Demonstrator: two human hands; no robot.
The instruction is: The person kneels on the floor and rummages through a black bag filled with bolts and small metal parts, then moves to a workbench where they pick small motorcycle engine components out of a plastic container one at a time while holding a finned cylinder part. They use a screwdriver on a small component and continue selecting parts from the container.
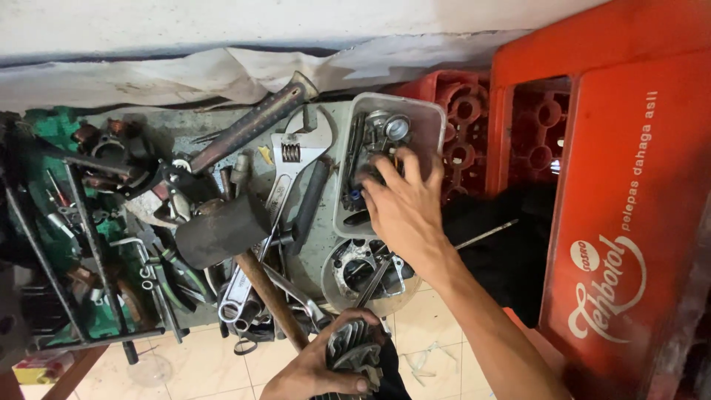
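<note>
While the left hand grips a ribbed metal cylinder, right hand fingers spread inside a clear plastic tub.

Pale tiled floor underfoot, grubby whitish wall beyond the fingers, red plastic crates stacked right of them; dim, flat light.

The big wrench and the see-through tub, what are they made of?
The large silver adjustable wrench looks like steel: grey, dully shiny, smudged dark. The clear rectangular tub looks like plastic: cloudy see-through walls show metal parts inside. The right hand reaches into it.
</note>
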